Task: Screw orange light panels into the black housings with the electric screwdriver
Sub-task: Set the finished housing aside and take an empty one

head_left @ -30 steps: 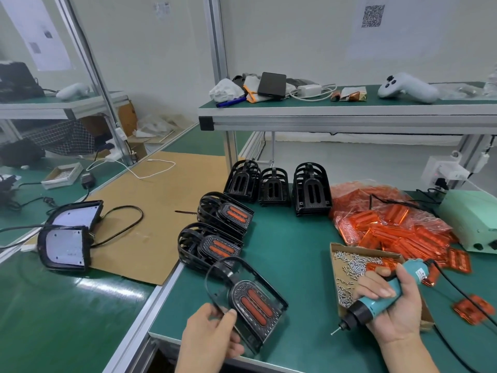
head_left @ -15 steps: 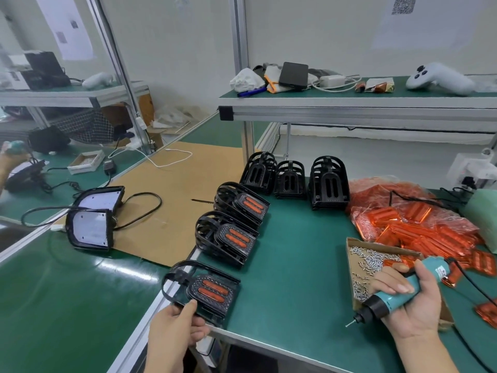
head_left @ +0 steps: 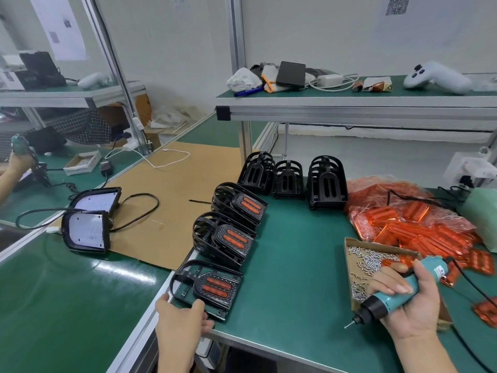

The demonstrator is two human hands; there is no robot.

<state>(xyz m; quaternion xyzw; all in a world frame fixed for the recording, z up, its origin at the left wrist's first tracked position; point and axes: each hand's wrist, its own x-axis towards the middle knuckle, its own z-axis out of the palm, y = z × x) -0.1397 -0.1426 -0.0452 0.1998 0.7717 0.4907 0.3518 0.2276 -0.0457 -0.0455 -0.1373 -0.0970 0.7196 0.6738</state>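
Three stacks of finished housings run along the left edge of the bench (head_left: pixel 295 265): one nearest the front corner (head_left: pixel 208 288), a second just behind it (head_left: pixel 226 238), and a third farther back (head_left: pixel 239 204), each showing orange strips through its black face. Three piles of empty housings (head_left: pixel 290 179) stand upright near the back edge, side by side.

At the front left corner, the left hand (head_left: pixel 180 321) grips the near edge of the front housing, thumb on top and fingers curled beneath, the piece lying flat on the bench and partly overhanging its left edge.

Toward the front right, the right hand (head_left: pixel 411 300) is wrapped around a teal screwdriver (head_left: pixel 392 297), palm up, its bit pointing left and slightly down, clear of the bench surface. Its black cable trails off to the right.

Just behind that hand sits a cardboard tray (head_left: pixel 349 254) scattered with small silver screws (head_left: pixel 368 262). Beyond the tray, toward the right edge, loose orange panels (head_left: pixel 419 230) lie heaped on and beside a clear bag.
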